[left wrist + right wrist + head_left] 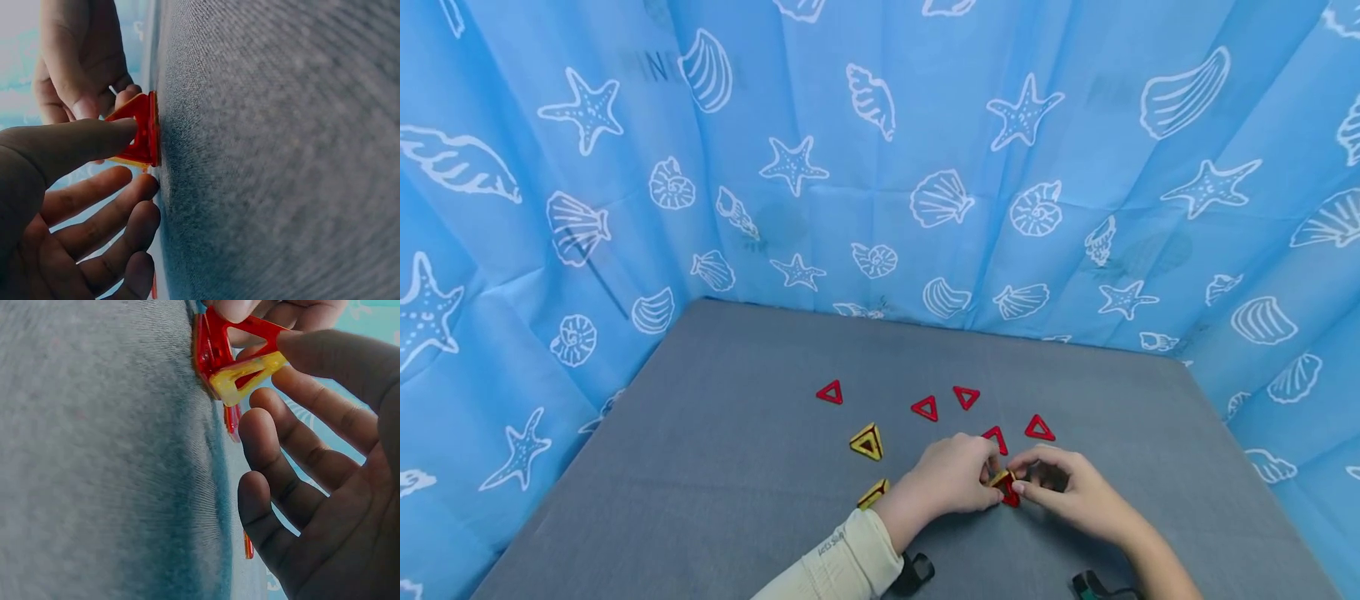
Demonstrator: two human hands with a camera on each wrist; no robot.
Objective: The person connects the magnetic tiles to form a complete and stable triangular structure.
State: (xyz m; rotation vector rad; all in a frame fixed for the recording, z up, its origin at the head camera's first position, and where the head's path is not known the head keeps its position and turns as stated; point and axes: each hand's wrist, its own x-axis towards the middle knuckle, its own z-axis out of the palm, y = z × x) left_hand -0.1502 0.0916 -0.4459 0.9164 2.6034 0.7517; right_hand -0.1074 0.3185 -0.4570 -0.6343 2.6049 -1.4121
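Observation:
On the grey table (737, 467) my two hands meet over a small build of red and yellow triangle frames (1004, 486). The left hand (988, 475) pinches it from the left, thumb on the red triangle (140, 128). My right hand (1022, 483) pinches it from the right. In the right wrist view the upright red triangle (215, 337) stands on the cloth with a yellow triangle (247, 372) leaning against it. The right hand's fingertips (294, 347) touch the yellow piece, while the other fingers are spread loosely.
Several loose red triangles lie beyond the hands, such as one (830, 392) at the left and one (1039, 428) at the right. Two yellow triangle pieces (867, 442) (873, 493) sit left of the left hand. Blue seashell curtains (880, 167) wall in the table.

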